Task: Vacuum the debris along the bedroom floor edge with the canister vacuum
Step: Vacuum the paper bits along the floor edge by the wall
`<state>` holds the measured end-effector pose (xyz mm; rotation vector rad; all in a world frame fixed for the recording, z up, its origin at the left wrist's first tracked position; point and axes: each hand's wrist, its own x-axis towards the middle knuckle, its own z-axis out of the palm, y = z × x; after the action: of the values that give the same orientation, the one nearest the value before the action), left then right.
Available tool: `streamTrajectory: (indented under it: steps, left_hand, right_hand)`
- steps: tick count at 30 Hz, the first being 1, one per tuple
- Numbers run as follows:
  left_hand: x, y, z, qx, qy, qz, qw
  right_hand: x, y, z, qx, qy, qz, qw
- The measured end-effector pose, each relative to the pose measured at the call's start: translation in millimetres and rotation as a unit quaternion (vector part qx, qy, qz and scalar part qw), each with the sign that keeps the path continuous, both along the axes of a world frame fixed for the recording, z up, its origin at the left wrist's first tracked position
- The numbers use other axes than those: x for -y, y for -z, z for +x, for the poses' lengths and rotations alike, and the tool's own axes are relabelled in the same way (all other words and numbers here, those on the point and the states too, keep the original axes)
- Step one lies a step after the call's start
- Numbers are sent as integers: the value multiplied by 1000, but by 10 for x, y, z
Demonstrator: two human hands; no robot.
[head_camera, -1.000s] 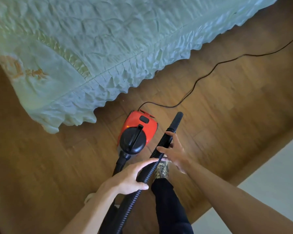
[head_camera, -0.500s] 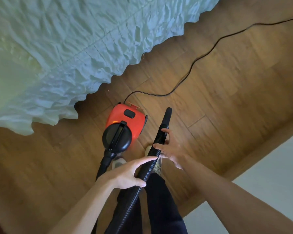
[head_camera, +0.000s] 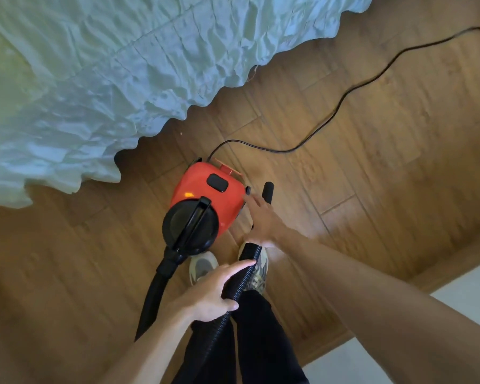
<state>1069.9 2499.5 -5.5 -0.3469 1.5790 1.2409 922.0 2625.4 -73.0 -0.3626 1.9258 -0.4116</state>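
The job looks to be at its very start, with the machine being readied and no suction pass begun. Closest in, the left hand (head_camera: pixel 209 296) holds the ribbed black hose (head_camera: pixel 248 253), its fingers (head_camera: pixel 233 268) laid along the top and the thumb tucked under, above the person's dark trouser legs and shoes (head_camera: pixel 203 266). Just beyond, the right hand (head_camera: pixel 263 221) lies over the same hose with its fingers straight and spread, stretching towards the right flank of the canister vacuum (head_camera: pixel 203 189). Whether its thumb hooks the hose underneath is hidden. That reach points at the dark switch (head_camera: pixel 217 182) on the red shell, so the step in hand is probably turning the machine on.

The next move would then call for a firm press there. After that both hands would have to swing the bare nozzle (head_camera: pixel 268 189) down to the boards and along the strip where the wooden floor (head_camera: pixel 372 167) meets the pale surface at lower right.

The vacuum sits on the floor just ahead of the feet and close to the bed's corner. It is a squat orange-red body with a round black front and a black carrying handle (head_camera: pixel 193 220), and a small orange glint shows on its shell. Its cord (head_camera: pixel 330 120) snakes away to the upper right. Farthest off hangs the crumpled pale bedcover (head_camera: pixel 122 79), with a tiny speck (head_camera: pixel 181 133) on the boards near its hem.
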Motion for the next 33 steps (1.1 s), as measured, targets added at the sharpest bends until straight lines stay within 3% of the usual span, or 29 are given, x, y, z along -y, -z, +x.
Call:
streamTrajectory:
  steps: [7, 14, 20, 23, 27, 30, 33]
  left_hand:
    - [35, 257, -12, 18, -6, 4, 1000]
    - [107, 392, 21, 33, -19, 24, 999]
    - [144, 390, 7, 44, -22, 31, 998]
    - [164, 318, 17, 40, -21, 28, 999]
    - [191, 196, -6, 31, -17, 21, 999]
    - [166, 103, -38, 22, -5, 20, 1000]
    - [103, 16, -30, 17, 16, 21, 1000]
  right_hand:
    - [652, 485, -106, -56, -194, 17, 979]
    - [761, 639, -2, -111, -239, 34, 964]
    - [852, 582, -1, -103, -254, 69, 959]
    - [768, 533, -63, -83, -192, 37, 977]
    - [307, 365, 31, -78, -1, 61, 995]
    - [-55, 208, 209, -28, 138, 93, 986]
    - [-234, 37, 379, 60, 311, 48, 947]
